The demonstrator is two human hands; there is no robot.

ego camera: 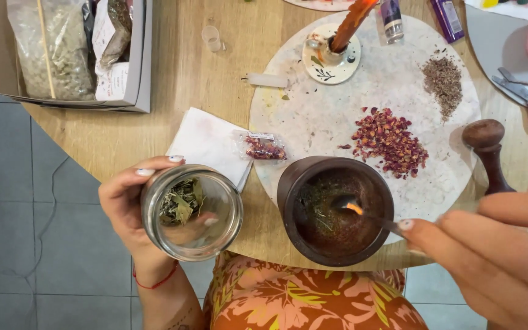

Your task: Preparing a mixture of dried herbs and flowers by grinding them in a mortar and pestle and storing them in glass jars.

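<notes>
Head view, left hand (123,205) wrapped around a glass jar (192,212) of dried leaves, right hand (490,250) pinching a lit stick (371,217) over a dark mortar (335,211), on the counter (203,79).

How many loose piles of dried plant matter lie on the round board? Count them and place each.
2: a red rosebud pile mid-board and a brownish herb pile near its far right edge. None seem hidden.

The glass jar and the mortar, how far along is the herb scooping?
Done: the glass jar in the left hand already holds some green herbs. In hand: the right hand dips a spoon into the mortar. Left: ground herbs in the mortar; dried rosebuds on the board.
</notes>
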